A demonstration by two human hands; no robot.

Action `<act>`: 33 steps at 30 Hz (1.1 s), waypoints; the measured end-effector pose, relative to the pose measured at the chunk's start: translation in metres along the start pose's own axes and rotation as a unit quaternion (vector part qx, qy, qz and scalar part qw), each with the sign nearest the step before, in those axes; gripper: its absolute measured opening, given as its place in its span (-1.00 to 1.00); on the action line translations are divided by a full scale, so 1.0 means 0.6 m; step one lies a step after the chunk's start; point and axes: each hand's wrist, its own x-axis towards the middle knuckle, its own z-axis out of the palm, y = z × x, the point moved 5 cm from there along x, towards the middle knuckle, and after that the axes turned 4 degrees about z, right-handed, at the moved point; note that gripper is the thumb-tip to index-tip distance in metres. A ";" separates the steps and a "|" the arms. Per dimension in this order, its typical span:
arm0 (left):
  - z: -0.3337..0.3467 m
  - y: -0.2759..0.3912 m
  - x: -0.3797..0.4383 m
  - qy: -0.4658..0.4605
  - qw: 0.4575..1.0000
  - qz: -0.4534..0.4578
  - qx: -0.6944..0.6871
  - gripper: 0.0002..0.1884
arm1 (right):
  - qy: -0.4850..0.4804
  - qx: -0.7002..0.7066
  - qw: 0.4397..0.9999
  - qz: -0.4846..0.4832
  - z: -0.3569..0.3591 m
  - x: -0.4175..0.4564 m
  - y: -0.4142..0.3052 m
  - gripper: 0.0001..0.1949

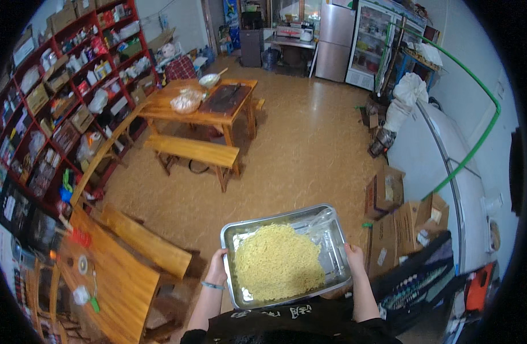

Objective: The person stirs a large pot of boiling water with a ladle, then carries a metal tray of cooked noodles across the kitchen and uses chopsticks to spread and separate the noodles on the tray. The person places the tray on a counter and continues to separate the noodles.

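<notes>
A rectangular stainless-steel tray [283, 222] is held out in front of my body, slightly tilted in the view. Yellow grain-like or crumbly food [280, 262] lies heaped over most of its bottom; its exact kind cannot be made out. What looks like clear plastic film [321, 221] lies in the tray's far right corner. My left hand [218, 266] grips the left rim, with a band on the wrist. On the opposite rim, my right hand [354, 258] has its thumb over the edge. The fingers under the tray are hidden.
Ahead stands a wooden table [160, 101] with bowls and a dark board [226, 99], a bench [194, 150] before it. Another table [117, 288] and bench [147, 236] are at left. Cardboard boxes [388, 236] and a white chest [422, 150] line the right side. Red shelves [76, 101] stand far left.
</notes>
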 end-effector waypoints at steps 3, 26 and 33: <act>-0.011 -0.018 0.069 -0.018 0.998 0.038 -0.036 -0.64 | -0.008 -0.045 0.999 0.021 0.042 0.077 0.015 -0.60; 0.552 0.022 0.641 -0.176 0.982 0.015 0.070 -0.86 | 0.161 0.032 0.986 0.007 -0.172 0.655 -0.047 -0.72; 0.736 0.139 0.900 -0.076 0.979 0.164 0.098 -0.91 | 0.030 0.054 0.998 0.013 -0.070 1.052 -0.337 -0.77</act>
